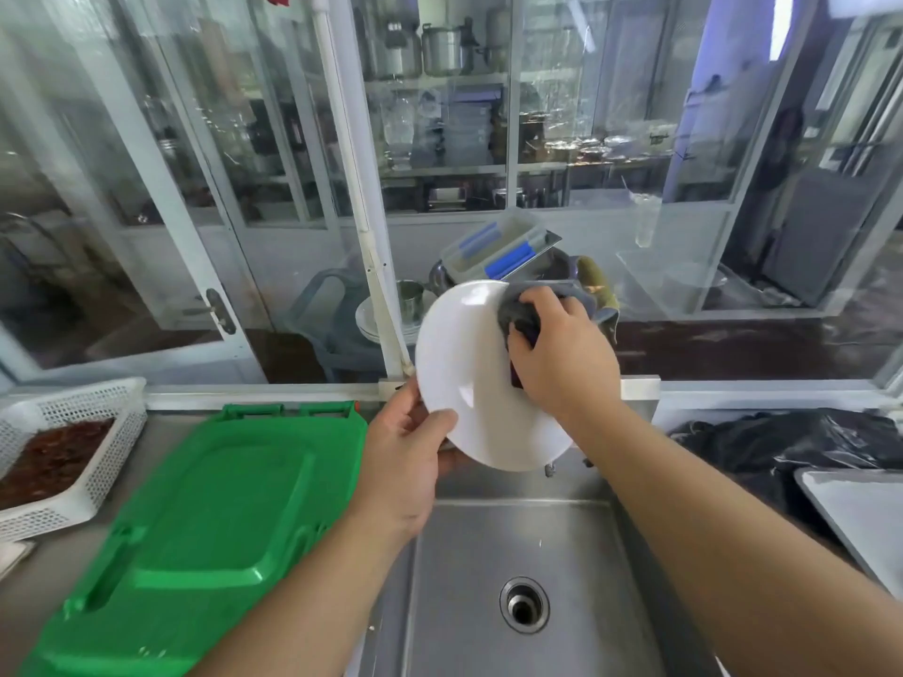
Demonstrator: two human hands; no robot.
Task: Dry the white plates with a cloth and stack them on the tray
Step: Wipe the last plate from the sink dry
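At the centre of the frame, above the steel sink [513, 554], the left hand [400, 461] gripped the lower left rim of a tilted white plate [469, 383]. The right hand [557, 354] pressed a bunched grey cloth [518, 310] against the plate's upper right face. A tray [860, 510] lay at the right edge, a green lid [205, 520] at lower left.
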